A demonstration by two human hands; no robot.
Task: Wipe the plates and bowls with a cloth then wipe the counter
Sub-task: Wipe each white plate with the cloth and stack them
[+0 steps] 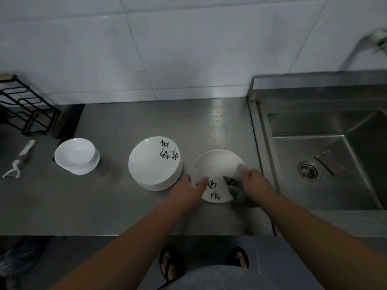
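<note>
single plate (pixel 217 164) sits on the desk (pixel 104 195), just left of the sink (pixel 314 130) and right of the stack of plates (pixel 152 164). left hand (pixel 189 188) grips its near-left rim, thumb inside, fingers round the edge; my read is it's there to stop the plate sliding or spinning. right hand (pixel 254 181) has fingers curled on a grey cloth (pixel 233 185) bunched against the plate's right inner side, so wiping this one is the step in hand. stack of bowls (pixel 76 155) is further left, well apart; can't tell which stack is done. desk is brushed steel with a dull sheen and a few specks toward the far edge. wire rack (pixel 25 107) and peeler (pixel 18 160) far left. white tiled wall (pixel 167 49) behind, tap (pixel 368 42) blurred over the sink, a pad (pixel 328 162) by the drain. light is dim.
</note>
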